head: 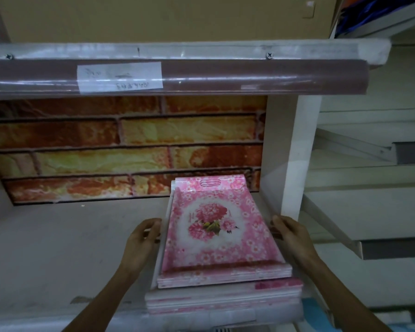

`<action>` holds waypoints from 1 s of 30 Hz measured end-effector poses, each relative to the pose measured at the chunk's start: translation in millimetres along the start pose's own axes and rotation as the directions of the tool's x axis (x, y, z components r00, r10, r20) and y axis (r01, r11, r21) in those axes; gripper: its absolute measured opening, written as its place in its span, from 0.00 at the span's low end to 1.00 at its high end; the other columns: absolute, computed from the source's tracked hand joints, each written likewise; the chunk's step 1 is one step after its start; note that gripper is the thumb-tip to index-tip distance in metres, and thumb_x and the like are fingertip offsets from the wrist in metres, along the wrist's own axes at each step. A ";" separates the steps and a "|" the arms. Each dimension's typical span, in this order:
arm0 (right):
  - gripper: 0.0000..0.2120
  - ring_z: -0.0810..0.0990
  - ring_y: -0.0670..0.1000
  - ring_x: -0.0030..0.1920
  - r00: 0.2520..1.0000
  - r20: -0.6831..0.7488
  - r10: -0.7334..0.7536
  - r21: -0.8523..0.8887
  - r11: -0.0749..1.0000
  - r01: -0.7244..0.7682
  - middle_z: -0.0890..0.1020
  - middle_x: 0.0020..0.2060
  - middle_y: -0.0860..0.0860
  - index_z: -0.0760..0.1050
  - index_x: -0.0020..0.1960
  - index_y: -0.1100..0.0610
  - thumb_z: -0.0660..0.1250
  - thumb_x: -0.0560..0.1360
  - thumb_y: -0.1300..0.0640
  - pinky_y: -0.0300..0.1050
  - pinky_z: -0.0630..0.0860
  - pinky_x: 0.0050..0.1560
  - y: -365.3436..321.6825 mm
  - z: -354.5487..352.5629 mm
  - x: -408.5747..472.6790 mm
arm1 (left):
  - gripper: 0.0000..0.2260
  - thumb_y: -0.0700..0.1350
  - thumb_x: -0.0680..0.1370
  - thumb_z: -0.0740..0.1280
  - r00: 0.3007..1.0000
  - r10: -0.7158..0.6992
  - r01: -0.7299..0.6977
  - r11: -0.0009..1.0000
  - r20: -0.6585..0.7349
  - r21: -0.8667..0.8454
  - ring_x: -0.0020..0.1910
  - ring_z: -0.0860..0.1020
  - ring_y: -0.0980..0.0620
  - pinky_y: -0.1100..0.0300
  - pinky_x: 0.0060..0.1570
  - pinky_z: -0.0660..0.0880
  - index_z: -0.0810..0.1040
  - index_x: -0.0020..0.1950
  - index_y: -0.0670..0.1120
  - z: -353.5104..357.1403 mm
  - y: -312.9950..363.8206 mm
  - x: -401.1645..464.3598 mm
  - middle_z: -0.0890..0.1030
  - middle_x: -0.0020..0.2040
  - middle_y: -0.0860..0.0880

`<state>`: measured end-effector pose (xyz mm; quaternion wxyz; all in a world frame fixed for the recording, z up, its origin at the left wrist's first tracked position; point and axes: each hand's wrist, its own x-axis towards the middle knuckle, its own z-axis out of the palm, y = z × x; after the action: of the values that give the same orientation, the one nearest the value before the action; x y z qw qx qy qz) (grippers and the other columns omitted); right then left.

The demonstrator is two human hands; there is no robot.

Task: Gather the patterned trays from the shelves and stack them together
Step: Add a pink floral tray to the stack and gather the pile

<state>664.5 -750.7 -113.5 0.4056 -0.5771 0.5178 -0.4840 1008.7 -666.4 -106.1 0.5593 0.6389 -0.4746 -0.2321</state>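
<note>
A pink floral tray (216, 226) with a flower bouquet in its middle tops a stack of several like trays (223, 295) on the shelf board, at the right. The top trays sit on wider pink and white ones below. My left hand (141, 238) curls around the stack's left edge, fingers touching the white side. My right hand (290, 233) presses on the right edge of the upper trays. Both forearms reach in from the bottom of the view.
The stack rests on a grey shelf board (58, 248) with a brick-pattern sheet (130, 149) behind it. An upper shelf edge (177, 75) with a paper label overhangs close above. A white upright (297, 152) stands right of the trays, more shelves beyond.
</note>
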 end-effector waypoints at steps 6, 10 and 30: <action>0.18 0.83 0.49 0.38 0.988 0.056 0.143 0.205 0.967 -0.152 0.84 0.40 0.54 0.80 0.48 0.57 0.58 0.81 0.46 0.39 0.75 0.36 2.1 24.0 0.2 | 0.14 0.59 0.78 0.62 0.941 -0.269 0.337 0.808 0.206 -0.484 0.51 0.83 0.47 0.52 0.51 0.79 0.81 0.56 0.53 26.6 4.8 -6.6 0.84 0.51 0.46; 0.21 0.83 0.55 0.44 0.970 0.099 0.220 0.304 0.922 -0.240 0.84 0.47 0.60 0.80 0.55 0.61 0.57 0.81 0.46 0.45 0.76 0.42 7.6 28.3 7.4 | 0.15 0.55 0.81 0.56 0.914 -0.292 0.405 0.662 0.281 -0.631 0.27 0.83 0.57 0.65 0.23 0.77 0.77 0.45 0.50 35.8 16.1 -10.7 0.84 0.28 0.55; 0.13 0.86 0.44 0.45 0.859 0.479 0.180 0.357 0.854 -0.378 0.88 0.44 0.47 0.76 0.58 0.51 0.55 0.82 0.49 0.37 0.81 0.41 -48.3 18.9 25.9 | 0.22 0.58 0.82 0.56 0.793 -0.269 0.573 0.633 0.546 -0.520 0.59 0.80 0.42 0.50 0.52 0.80 0.75 0.67 0.45 19.1 64.8 6.4 0.80 0.62 0.39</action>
<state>692.8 -770.4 -66.8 0.6960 -0.4789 0.3731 -0.3833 973.2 -676.4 -49.1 0.5604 0.4265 -0.3008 -0.6431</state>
